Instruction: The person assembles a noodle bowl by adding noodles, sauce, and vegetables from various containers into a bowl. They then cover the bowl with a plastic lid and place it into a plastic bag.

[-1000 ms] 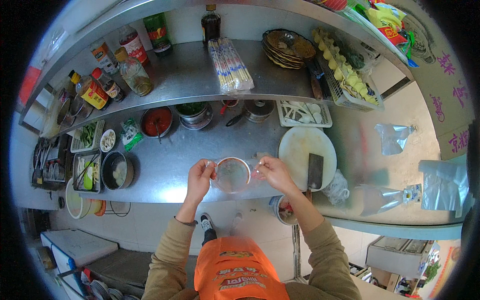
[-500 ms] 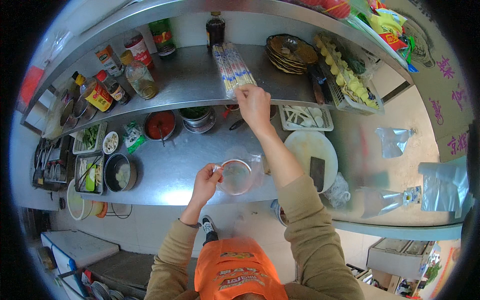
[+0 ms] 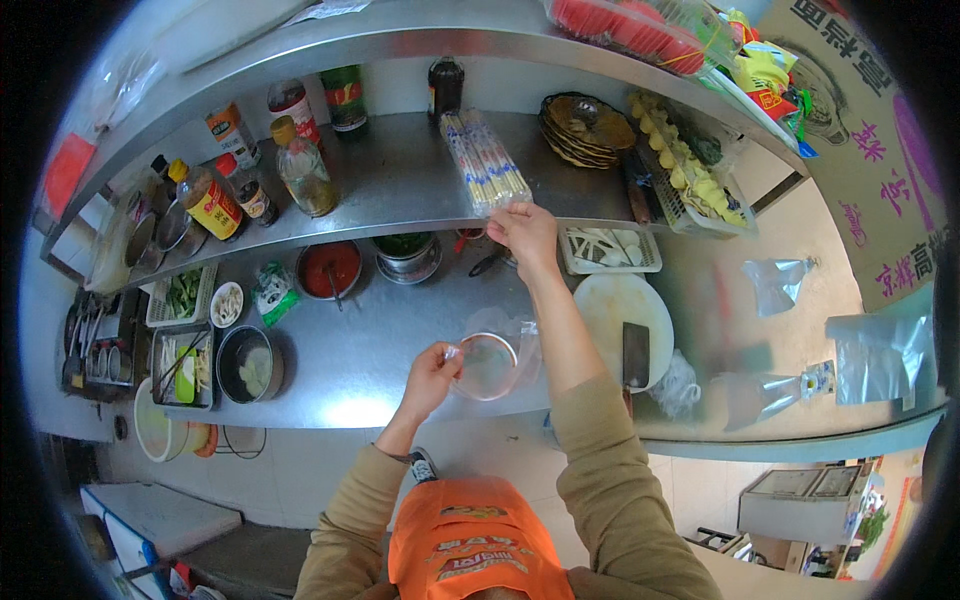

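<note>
A bundle of wrapped chopsticks (image 3: 484,160) with blue print lies in clear plastic on the raised steel shelf, its near end at the shelf's front edge. My right hand (image 3: 524,232) is closed at that near end, fingers pinching it; the fingertips are partly hidden. Below, over the counter's front edge, my left hand (image 3: 432,376) pinches the edge of a thin clear plastic bag (image 3: 526,352). Inside or behind the bag shows a round clear bowl (image 3: 488,366) with a pale rim; which, I cannot tell.
Sauce bottles (image 3: 212,204) stand along the shelf's left; stacked brown dishes (image 3: 585,130) and an egg tray (image 3: 685,165) sit right. On the counter are a bowl of red sauce (image 3: 328,270), a dark pot (image 3: 250,366), and a round cutting board (image 3: 600,330) with a cleaver (image 3: 636,352).
The view has shifted, so shelf and counter sit a little lower. My right hand stays at the chopsticks' near end, its wrist slightly turned. The left still grips the bag.
</note>
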`<state>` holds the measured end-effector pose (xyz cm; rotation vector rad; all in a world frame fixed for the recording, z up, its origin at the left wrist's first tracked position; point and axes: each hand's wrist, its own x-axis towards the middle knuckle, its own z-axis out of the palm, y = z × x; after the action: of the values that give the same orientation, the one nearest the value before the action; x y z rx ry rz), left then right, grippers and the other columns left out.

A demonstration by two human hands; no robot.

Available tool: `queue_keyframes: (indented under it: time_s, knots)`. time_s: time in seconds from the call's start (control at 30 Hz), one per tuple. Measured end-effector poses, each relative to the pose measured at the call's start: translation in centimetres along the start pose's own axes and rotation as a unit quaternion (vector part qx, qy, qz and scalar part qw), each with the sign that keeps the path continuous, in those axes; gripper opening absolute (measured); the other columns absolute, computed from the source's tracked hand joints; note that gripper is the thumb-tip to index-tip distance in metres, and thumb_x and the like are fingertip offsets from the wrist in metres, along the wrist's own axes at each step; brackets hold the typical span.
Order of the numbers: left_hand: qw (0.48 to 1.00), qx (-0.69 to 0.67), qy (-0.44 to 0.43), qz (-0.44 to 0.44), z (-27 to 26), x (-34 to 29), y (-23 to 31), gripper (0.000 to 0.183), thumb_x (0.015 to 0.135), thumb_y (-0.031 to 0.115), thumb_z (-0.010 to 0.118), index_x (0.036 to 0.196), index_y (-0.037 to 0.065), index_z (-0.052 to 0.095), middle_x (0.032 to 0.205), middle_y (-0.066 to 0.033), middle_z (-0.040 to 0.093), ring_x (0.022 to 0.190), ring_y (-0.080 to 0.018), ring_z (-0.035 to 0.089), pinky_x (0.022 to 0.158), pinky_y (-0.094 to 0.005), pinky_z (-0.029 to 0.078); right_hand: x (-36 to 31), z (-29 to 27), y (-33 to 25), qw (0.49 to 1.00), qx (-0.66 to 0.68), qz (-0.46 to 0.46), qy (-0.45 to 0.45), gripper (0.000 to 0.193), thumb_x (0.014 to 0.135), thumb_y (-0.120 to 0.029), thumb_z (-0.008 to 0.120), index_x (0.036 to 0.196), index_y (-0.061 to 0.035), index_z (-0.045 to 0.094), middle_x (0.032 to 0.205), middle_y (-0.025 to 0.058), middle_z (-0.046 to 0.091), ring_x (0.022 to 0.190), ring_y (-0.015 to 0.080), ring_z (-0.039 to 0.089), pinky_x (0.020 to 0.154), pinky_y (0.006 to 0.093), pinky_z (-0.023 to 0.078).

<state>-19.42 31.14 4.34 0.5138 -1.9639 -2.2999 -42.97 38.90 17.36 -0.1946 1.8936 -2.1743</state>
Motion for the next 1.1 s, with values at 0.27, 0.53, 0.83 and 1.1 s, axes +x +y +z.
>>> queue_keyframes:
  time_s: [0.27,0.53,0.83,1.1]
  knots:
    - [0.999,-0.007,-0.035,-0.007,-0.9,0.3,0.3,0.011,0.101,0.008,0.058,0.106,0.001,0.065,0.082,-0.0006,0.064,0.076,-0.0090,0.058,0.071,-0.0243,0.047,-0.6,0.9,1.7,0.984,0.171,-0.032,0.046,0.014,0.091,-0.006,0.071,0.090,0.0070,0.069,0.081,0.0112,0.070,0.067,0.0163,0.069,0.064,0.0258,0.061]
    - [0.998,-0.010,-0.054,-0.005,-1.1,0.6,0.1,0.011,0.101,0.006,0.058,0.106,0.001,0.066,0.081,-0.0005,0.063,0.075,-0.0089,0.057,0.070,-0.0239,0.046,-0.6,1.5,0.5,0.995,-0.081,0.004,0.057,0.013,0.091,-0.007,0.069,0.091,0.0064,0.068,0.084,0.0129,0.071,0.072,0.0181,0.071,0.065,0.0298,0.062]
    - [0.998,-0.019,-0.050,-0.017,-1.4,1.1,-0.4,0.012,0.101,0.009,0.060,0.105,0.002,0.068,0.079,-0.0005,0.063,0.073,-0.0087,0.057,0.068,-0.0241,0.046,-2.9,-0.4,2.4,0.995,0.095,-0.019,0.032,0.026,0.087,-0.001,0.069,0.110,0.0048,0.061,0.091,0.0147,0.070,0.071,0.0198,0.069,0.065,0.0296,0.059]
    - [0.999,-0.041,-0.012,-0.025,-1.3,1.5,-0.5,0.016,0.103,0.013,0.058,0.097,0.001,0.066,0.077,-0.0020,0.063,0.070,-0.0105,0.059,0.067,-0.0258,0.049,-10.3,-8.4,3.8,0.977,-0.046,-0.135,0.159,0.010,0.092,-0.003,0.063,0.102,-0.0014,0.067,0.084,0.0049,0.065,0.071,0.0111,0.062,0.062,0.0254,0.052]
